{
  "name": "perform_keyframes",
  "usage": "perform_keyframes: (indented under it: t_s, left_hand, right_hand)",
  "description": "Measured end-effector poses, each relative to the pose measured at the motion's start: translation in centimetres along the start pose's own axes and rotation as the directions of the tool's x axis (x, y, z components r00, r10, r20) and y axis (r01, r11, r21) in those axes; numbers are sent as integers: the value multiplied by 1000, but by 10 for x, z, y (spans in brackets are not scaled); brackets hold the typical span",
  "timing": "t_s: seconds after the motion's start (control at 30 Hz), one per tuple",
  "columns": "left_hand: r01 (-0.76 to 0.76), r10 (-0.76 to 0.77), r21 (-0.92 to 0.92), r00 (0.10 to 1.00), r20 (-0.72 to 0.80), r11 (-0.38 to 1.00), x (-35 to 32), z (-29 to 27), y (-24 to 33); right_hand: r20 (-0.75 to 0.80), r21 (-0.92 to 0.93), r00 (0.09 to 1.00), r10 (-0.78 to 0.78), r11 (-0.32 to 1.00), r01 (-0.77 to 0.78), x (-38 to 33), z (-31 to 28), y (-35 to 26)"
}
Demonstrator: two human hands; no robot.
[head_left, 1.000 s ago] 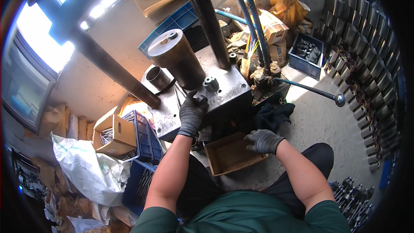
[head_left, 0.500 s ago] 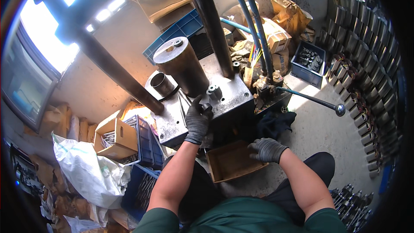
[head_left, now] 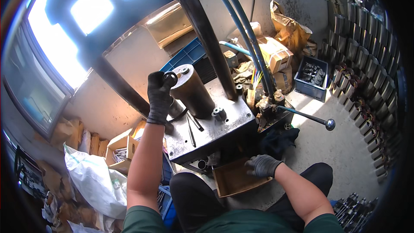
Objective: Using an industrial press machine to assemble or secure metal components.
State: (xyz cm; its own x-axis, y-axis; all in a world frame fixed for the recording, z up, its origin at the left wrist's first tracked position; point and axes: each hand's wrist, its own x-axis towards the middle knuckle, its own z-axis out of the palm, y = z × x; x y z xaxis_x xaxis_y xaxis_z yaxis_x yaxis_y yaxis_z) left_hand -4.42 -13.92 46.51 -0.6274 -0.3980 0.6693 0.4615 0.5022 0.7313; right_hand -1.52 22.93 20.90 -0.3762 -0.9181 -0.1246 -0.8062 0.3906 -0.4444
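My left hand (head_left: 158, 97), in a dark glove, is raised beside the top of a big brown metal cylinder (head_left: 192, 92). It is closed on a small dark round part (head_left: 170, 79). The cylinder stands on the steel plate (head_left: 215, 131) of a press. My right hand (head_left: 262, 165), in a grey glove, lies with curled fingers over the far rim of a shallow brown cardboard box (head_left: 233, 180), which sits below the plate in front of my knees.
A lever with a ball knob (head_left: 330, 124) sticks out to the right of the press. A blue crate of metal parts (head_left: 312, 75) and cardboard boxes (head_left: 276, 54) lie behind. Rows of round metal parts (head_left: 371, 86) line the right side. A white sack (head_left: 92, 183) lies at left.
My left hand has gone from the steel plate up to the top of the cylinder, taking the small round part with it. My right hand has stayed at the box.
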Motion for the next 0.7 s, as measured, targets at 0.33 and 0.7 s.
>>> perform_keyframes:
  t_s: [0.33,0.7]
  left_hand:
    - [393,-516,405,816,261,826,73,-27,-33]
    - [299,-430,506,888,163,809,72,-12,-52]
  right_hand:
    - [13,28,1000,13,1000,-13,10,-1,1]
    - [37,28,999,-11,1000,10,9,-6,-5]
